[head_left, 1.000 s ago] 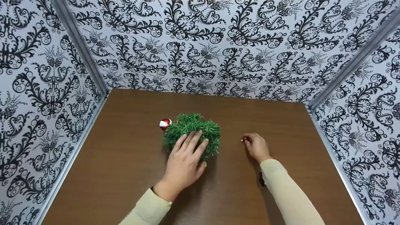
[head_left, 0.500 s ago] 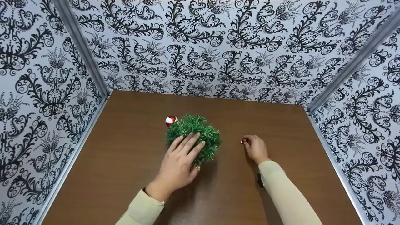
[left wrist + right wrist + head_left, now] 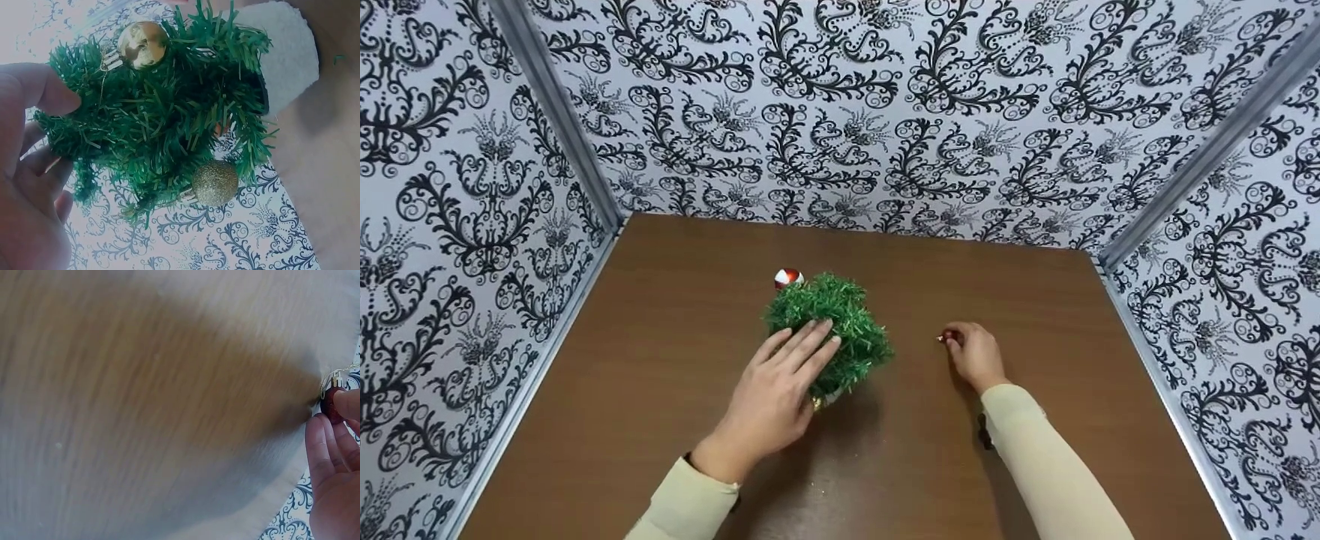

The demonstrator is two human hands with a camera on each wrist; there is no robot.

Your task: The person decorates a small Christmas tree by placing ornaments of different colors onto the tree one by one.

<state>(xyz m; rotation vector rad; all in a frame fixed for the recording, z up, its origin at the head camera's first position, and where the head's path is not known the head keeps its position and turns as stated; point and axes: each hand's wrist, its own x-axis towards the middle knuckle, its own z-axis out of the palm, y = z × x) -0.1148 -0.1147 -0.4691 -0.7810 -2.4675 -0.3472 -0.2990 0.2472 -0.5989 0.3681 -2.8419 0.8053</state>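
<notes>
A small artificial Christmas tree [image 3: 847, 315] stands on the brown table, its white base [image 3: 289, 59] visible in the left wrist view. My left hand [image 3: 771, 397] holds the tree near its top, thumb on one side and fingers on the other. On its branches hang a shiny gold bauble [image 3: 144, 45] and a glittery gold bauble [image 3: 215, 183]. A red-and-white ball [image 3: 788, 278] shows at the tree's far left side. Right of the tree, my right hand [image 3: 977, 356] pinches a small dark red bauble [image 3: 331, 408] by its body, its metal cap and gold string exposed.
The wooden table [image 3: 660, 300] is enclosed by patterned black-and-white walls [image 3: 840, 120] at the back and both sides. Metal frame posts [image 3: 559, 112] line the corners. Tiny bright specks lie on the tabletop near the front.
The tree has turned clockwise under my left hand, which has drawn down and left. The red-and-white ball has swung rightward and back. My right hand stays almost still with the red bauble.
</notes>
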